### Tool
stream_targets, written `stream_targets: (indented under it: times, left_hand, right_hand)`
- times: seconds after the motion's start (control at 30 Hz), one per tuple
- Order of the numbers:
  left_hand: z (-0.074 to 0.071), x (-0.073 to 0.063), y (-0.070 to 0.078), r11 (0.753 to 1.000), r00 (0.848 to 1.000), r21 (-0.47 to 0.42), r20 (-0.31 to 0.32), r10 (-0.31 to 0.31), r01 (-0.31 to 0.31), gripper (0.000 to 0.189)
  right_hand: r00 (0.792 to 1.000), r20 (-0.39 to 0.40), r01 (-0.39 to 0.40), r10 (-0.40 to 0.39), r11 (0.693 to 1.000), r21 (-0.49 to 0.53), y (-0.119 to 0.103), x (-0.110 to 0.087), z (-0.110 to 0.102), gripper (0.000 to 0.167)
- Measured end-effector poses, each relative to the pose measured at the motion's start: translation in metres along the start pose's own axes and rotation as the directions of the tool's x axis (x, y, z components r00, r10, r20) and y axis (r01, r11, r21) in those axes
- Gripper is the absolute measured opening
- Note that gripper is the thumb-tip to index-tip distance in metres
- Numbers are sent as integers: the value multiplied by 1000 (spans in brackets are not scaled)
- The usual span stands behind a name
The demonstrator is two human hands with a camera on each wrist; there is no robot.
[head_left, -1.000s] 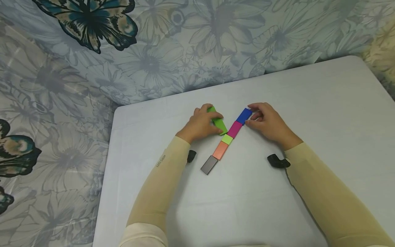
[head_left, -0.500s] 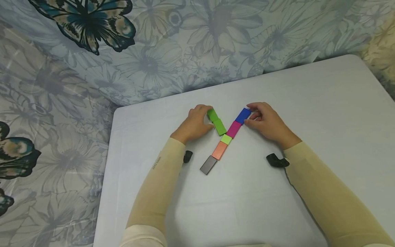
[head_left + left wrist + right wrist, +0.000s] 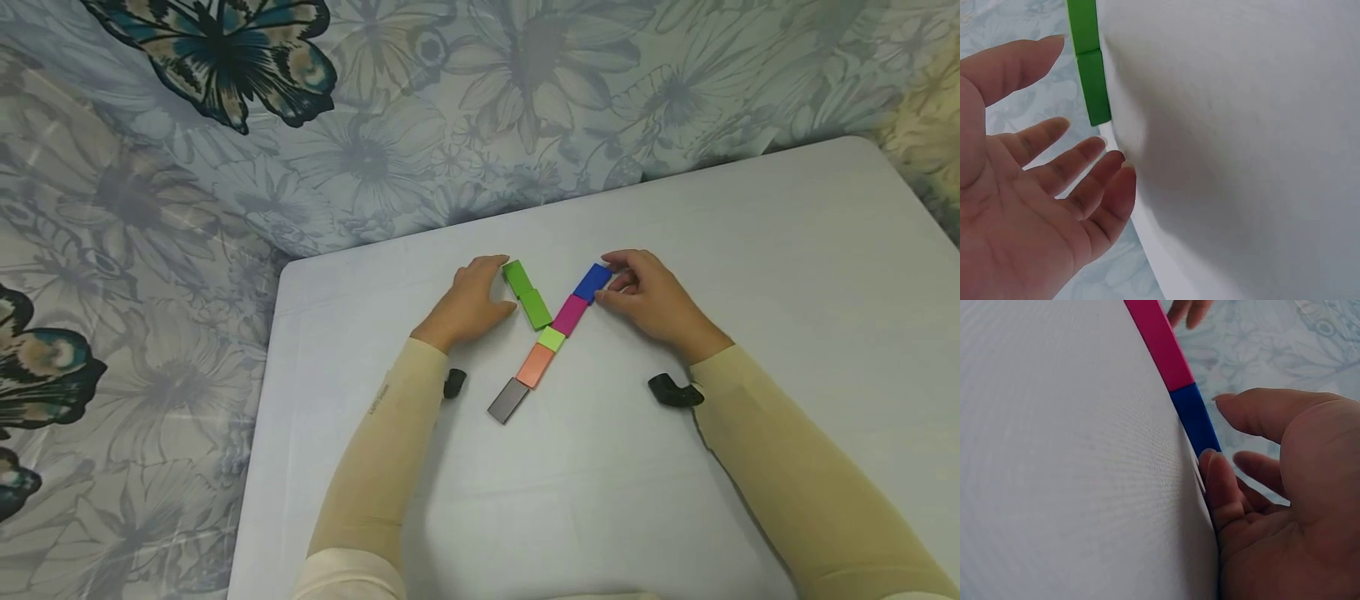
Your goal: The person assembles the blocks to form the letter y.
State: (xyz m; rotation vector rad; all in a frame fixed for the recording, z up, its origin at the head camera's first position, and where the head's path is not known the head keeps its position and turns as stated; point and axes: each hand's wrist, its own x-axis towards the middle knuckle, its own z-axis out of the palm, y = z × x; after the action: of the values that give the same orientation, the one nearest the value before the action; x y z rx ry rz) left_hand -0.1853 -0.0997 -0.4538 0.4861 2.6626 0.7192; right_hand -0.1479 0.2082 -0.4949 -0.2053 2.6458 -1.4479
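Small coloured blocks lie in a Y shape on the white table. From the near end, one line runs through a grey block (image 3: 508, 401), an orange block (image 3: 536, 366), a lime block (image 3: 552, 339), a magenta block (image 3: 570, 315) and a blue block (image 3: 592, 283). Two green blocks, the inner one (image 3: 536, 308) and the outer one (image 3: 516, 279), branch off to the far left. Beside them my left hand (image 3: 472, 304) is spread and holds nothing. My right hand (image 3: 648, 292) is at the blue block, fingers loosely bent; in the right wrist view a fingertip overlaps its end, contact unclear.
The white tabletop (image 3: 600, 500) ends at a back edge against a flowered cloth (image 3: 480, 108) with a butterfly print (image 3: 232, 58). Black pieces, one at the left wrist (image 3: 453, 383) and one at the right (image 3: 675, 391), sit by the sleeves.
My left hand has let go of the green blocks and drawn back to the left, so both now show fully. The right hand has hardly moved.
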Motion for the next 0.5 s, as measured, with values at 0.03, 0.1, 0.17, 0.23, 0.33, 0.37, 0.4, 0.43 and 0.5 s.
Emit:
stream_targets:
  times: [0.03, 0.1, 0.17, 0.23, 0.33, 0.37, 0.4, 0.43, 0.5]
  left_hand:
    - [0, -1, -1, 1000, 1000, -5, -7, -12, 12, 75]
    - [0, -2, -2, 1000, 1000, -17, -14, -25, 25, 73]
    - [1, -3, -3, 999, 1000, -26, -8, -28, 28, 72]
    - [3, -5, -4, 999, 1000, -31, 3, -29, 29, 71]
    - [4, -8, -6, 999, 1000, -31, 6, -29, 29, 70]
    - [4, -10, -6, 999, 999, -31, 2, -32, 32, 70]
    - [5, -11, -7, 999, 999, -32, -2, -33, 33, 69]
    - [4, -12, -8, 999, 999, -33, -7, -35, 35, 68]
    - [3, -15, -11, 999, 999, -29, -11, -39, 39, 66]
  right_hand:
    - [1000, 0, 0, 0, 1000, 5, 1, 0, 0, 59]
    - [1000, -4, 1, -1, 1000, 14, 2, 1, -2, 58]
    - [1000, -11, 6, -6, 1000, 21, 5, 2, -4, 57]
    - [1000, -20, 7, -7, 1000, 27, 8, 1, -5, 55]
    - [1000, -28, 13, -12, 999, 33, 12, 1, -6, 54]
    - [1000, -28, 13, -12, 999, 35, 13, 1, -6, 54]
    - [1000, -27, 11, -10, 999, 38, 14, 0, -6, 53]
    - [1000, -23, 8, -7, 999, 41, 14, 0, -7, 53]
    - [1000, -14, -6, 6, 999, 40, 14, 0, -9, 52]
